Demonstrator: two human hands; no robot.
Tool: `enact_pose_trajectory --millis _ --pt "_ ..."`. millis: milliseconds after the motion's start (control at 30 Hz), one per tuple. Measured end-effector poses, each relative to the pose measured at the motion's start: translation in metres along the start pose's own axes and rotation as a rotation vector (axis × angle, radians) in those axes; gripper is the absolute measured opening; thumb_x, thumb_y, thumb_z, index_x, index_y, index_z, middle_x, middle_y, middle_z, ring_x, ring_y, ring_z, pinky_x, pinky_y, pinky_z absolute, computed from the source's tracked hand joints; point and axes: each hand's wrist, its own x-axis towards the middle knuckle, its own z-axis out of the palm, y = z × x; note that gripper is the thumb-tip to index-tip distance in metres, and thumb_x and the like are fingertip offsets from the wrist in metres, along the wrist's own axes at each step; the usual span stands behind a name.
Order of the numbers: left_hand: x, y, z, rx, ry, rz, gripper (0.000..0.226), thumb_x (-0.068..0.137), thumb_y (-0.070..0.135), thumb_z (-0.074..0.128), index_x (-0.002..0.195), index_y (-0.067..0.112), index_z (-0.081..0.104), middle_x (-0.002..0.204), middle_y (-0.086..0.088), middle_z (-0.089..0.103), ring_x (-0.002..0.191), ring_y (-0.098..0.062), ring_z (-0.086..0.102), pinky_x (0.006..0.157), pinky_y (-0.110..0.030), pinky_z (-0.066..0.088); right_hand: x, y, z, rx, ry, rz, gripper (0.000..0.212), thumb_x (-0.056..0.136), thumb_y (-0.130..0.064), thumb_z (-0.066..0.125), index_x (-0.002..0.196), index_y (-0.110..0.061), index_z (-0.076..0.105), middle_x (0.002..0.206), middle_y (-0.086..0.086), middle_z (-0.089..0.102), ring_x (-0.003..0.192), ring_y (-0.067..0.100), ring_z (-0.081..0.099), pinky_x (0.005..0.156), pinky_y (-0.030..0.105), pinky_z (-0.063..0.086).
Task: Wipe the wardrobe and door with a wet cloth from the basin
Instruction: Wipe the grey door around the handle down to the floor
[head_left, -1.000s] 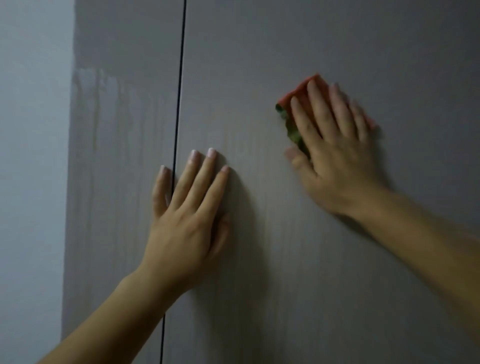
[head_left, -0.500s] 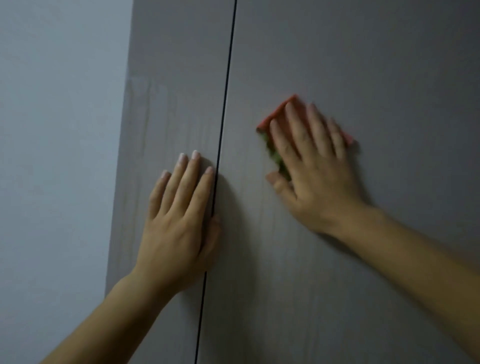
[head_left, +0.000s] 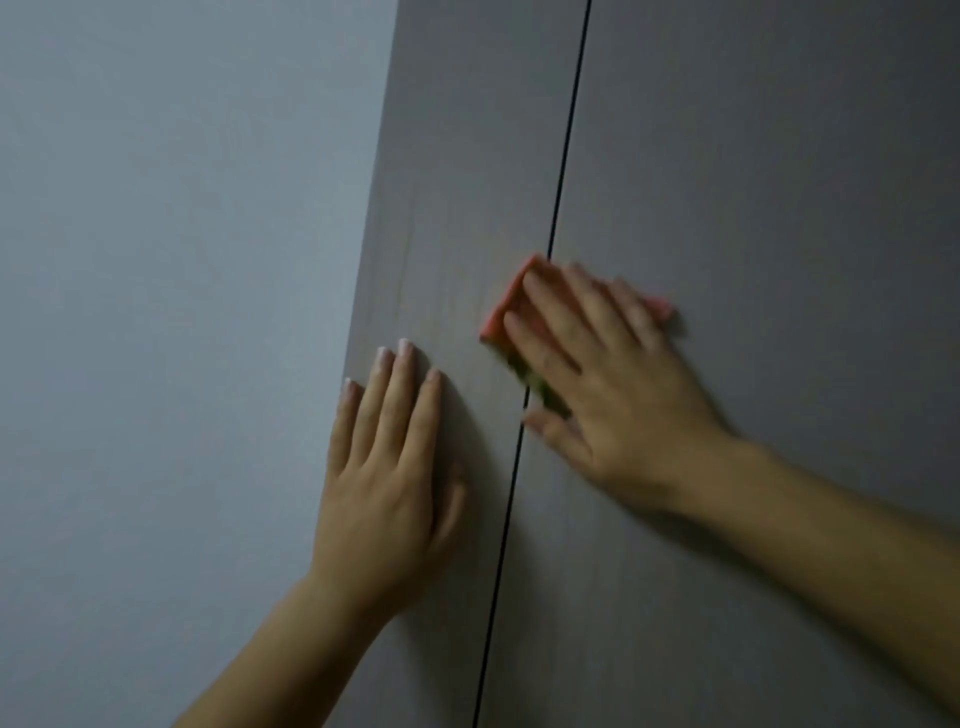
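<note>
A plain pale blue-grey wall (head_left: 171, 312) fills the left of the view. Beside it stands the tall grey wood-grain wardrobe, whose left door panel (head_left: 457, 182) shows faint vertical streaks.

The left hand (head_left: 387, 467) lies flat on that panel, palm to the wood. Its four fingers are straight, close together and point up. The thumb is tucked along the hand's right side, short of the thin dark gap (head_left: 563, 156) that runs top to bottom between the two doors.

The folded red cloth with a green underside (head_left: 506, 306) lies pressed against the wardrobe, straddling the gap. One corner points up at the gap line and another pokes out past the little finger on the right door panel (head_left: 779, 182). Most of the cloth is covered and blurred. Its long axis seems to run from upper left to lower right, across the fingers, and the green layer shows along the lower left edge.

The right hand (head_left: 608, 395) rests flat on the cloth, fingers straight, slightly spread and pointing up and to the left. Its thumb reaches out to the lower left, with the tip at the gap. The two hands are near each other but apart.
</note>
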Motion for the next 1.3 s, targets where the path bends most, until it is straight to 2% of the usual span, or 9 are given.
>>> enact_pose_trajectory --millis 133,367,500,600,800,1033,1100,1200,1300 --pt "-0.022 -0.004 0.004 0.013 -0.013 -0.01 0.075 0.093 0.033 0.046 0.158 0.001 0.025 0.168 -0.02 0.014 0.157 -0.035 0.008 0.126 -0.055 0.013 0.002 -0.004 0.0 -0.001 -0.068 -0.213 0.072 0.101 -0.06 0.023 0.163 -0.024 0.015 0.171 0.007 0.005 0.157 0.031 0.002 0.126 0.052 0.007" --pt "-0.046 0.0 0.01 0.056 -0.05 -0.047 0.08 0.092 0.037 0.048 0.16 0.002 0.022 0.169 -0.021 0.009 0.157 -0.037 0.007 0.127 -0.051 0.009 0.127 0.006 -0.029 0.019 -0.002 0.077 0.073 0.101 -0.063 0.009 0.163 -0.026 -0.004 0.17 0.004 -0.013 0.156 0.028 -0.013 0.125 0.048 -0.009" --pt "-0.071 0.003 0.011 0.043 -0.067 -0.074 0.081 0.09 0.038 0.049 0.159 0.002 0.025 0.168 -0.022 0.012 0.157 -0.038 0.01 0.124 -0.053 0.015 0.083 -0.036 -0.009 0.021 -0.048 -0.267 0.073 0.101 -0.065 0.014 0.162 -0.028 -0.002 0.17 0.004 -0.011 0.156 0.028 -0.013 0.125 0.05 -0.008" --pt "-0.087 0.003 0.011 0.034 -0.08 -0.091 0.079 0.091 0.038 0.048 0.158 0.003 0.026 0.168 -0.022 0.014 0.157 -0.037 0.011 0.123 -0.052 0.017 0.072 -0.037 -0.006 0.011 -0.068 -0.467 0.069 0.102 -0.061 0.019 0.162 -0.029 0.011 0.17 0.005 0.006 0.157 0.031 0.004 0.126 0.051 0.004" --pt "-0.092 0.005 0.012 -0.016 -0.071 -0.129 0.077 0.091 0.035 0.049 0.158 0.004 0.028 0.168 -0.02 0.015 0.157 -0.036 0.012 0.123 -0.052 0.017 0.131 -0.022 -0.026 0.058 -0.009 -0.049 0.073 0.1 -0.063 0.009 0.163 -0.028 0.0 0.171 0.003 -0.01 0.157 0.027 -0.011 0.123 0.047 -0.011" --pt "-0.11 0.006 0.019 -0.039 -0.061 -0.147 0.078 0.092 0.033 0.048 0.159 0.003 0.023 0.168 -0.02 0.014 0.157 -0.036 0.012 0.126 -0.05 0.013 0.048 -0.057 0.004 0.0 -0.049 -0.581 0.066 0.103 -0.057 0.025 0.161 -0.025 0.022 0.169 0.006 0.015 0.156 0.032 0.01 0.126 0.051 0.009" --pt "-0.113 0.007 0.019 -0.04 -0.068 -0.146 0.078 0.092 0.032 0.049 0.159 0.003 0.023 0.168 -0.02 0.013 0.157 -0.036 0.011 0.127 -0.048 0.01 0.061 -0.039 0.001 0.009 -0.026 -0.481 0.066 0.103 -0.058 0.021 0.162 -0.028 0.018 0.17 0.006 0.012 0.156 0.031 0.009 0.125 0.047 0.004" --pt "-0.111 0.006 0.019 -0.042 -0.07 -0.152 0.076 0.093 0.032 0.047 0.159 0.004 0.021 0.169 -0.02 0.012 0.157 -0.036 0.01 0.128 -0.047 0.007 0.079 -0.024 -0.007 0.018 0.003 -0.155 0.071 0.102 -0.062 0.013 0.163 -0.028 0.003 0.171 0.004 -0.003 0.157 0.03 -0.005 0.125 0.046 -0.005" --pt "-0.111 0.008 0.019 -0.077 -0.054 -0.163 0.074 0.093 0.031 0.047 0.159 0.004 0.024 0.169 -0.019 0.014 0.157 -0.036 0.011 0.128 -0.048 0.008 0.047 -0.055 0.002 0.026 0.015 -0.219 0.073 0.101 -0.06 0.021 0.163 -0.024 0.013 0.171 0.01 0.006 0.157 0.035 0.003 0.125 0.051 0.0"
